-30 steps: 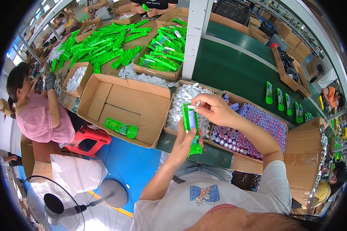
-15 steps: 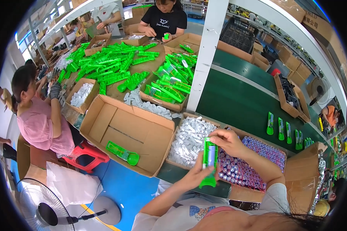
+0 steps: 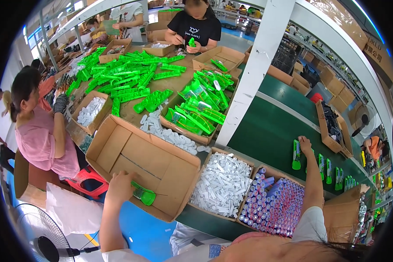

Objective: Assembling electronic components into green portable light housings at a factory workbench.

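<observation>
My left hand (image 3: 120,186) reaches over the near wall of a large cardboard box (image 3: 113,150). Its fingers close around the left end of a green plastic housing (image 3: 145,195) lying inside; thumb and fingertips are partly hidden. Thin wires stick out from that piece. On the green conveyor belt (image 3: 266,131), my right hand (image 3: 305,145) pinches the far end of another green housing (image 3: 296,156), which carries a pale cylindrical cell. Several similar housings (image 3: 329,169) stand in a row to its right.
Boxes of white plastic parts (image 3: 220,183) and purple cylindrical cells (image 3: 270,201) stand before me. A box of green housings (image 3: 196,105) sits beyond, beside a white post (image 3: 260,70). Co-workers sit at the left and far side. A fan (image 3: 43,231) stands lower left.
Both hands were together on a housing with a cell. My right hand has moved to the belt, where a housing now stands; my left hand has gone left into the large box.
</observation>
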A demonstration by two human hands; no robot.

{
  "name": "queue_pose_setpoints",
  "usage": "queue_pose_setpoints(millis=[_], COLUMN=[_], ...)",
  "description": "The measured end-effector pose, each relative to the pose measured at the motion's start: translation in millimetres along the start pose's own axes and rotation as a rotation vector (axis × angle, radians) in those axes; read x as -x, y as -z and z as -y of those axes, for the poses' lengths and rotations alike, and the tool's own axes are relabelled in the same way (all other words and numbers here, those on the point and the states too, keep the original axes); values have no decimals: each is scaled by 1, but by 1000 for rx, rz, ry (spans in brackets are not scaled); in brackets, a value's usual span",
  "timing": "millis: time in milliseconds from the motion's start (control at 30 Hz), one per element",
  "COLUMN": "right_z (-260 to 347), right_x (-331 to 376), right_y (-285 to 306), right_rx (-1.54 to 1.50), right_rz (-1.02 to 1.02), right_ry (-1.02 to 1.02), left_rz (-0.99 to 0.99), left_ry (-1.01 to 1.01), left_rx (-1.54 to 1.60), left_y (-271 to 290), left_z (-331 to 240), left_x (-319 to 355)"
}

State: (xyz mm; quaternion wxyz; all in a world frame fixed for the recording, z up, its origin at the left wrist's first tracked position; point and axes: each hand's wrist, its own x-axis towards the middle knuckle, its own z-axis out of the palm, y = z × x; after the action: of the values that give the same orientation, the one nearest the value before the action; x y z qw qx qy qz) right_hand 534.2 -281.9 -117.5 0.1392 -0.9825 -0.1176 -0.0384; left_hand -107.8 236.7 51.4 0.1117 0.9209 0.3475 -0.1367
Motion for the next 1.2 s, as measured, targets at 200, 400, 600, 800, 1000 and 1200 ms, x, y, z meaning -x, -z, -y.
queue_pose_setpoints(millis=[200, 400, 600, 800, 1000, 1200], right_z=[16, 126, 242, 310, 348, 351], right_x=[36, 133, 267, 371, 387, 389], right_y=[55, 116, 202, 288, 300, 296], right_rx=[-144, -389, -757, -995, -1479, -1433], right_rz=[-291, -238, 208, 757, 906, 786], right_ry=[284, 454, 736, 1357, 1635, 1737], left_rz=[-431, -568, -337, -325, 105, 303], left_ry=[-372, 41, -120, -319, -504, -452], left_rx=[335, 291, 347, 1465, 1975, 2115], left_y=[-13, -47, -59, -37, -41, -33], left_z=[-23, -44, -43, -89, -147, -174], left_x=[-29, -34, -42, -8, 35, 55])
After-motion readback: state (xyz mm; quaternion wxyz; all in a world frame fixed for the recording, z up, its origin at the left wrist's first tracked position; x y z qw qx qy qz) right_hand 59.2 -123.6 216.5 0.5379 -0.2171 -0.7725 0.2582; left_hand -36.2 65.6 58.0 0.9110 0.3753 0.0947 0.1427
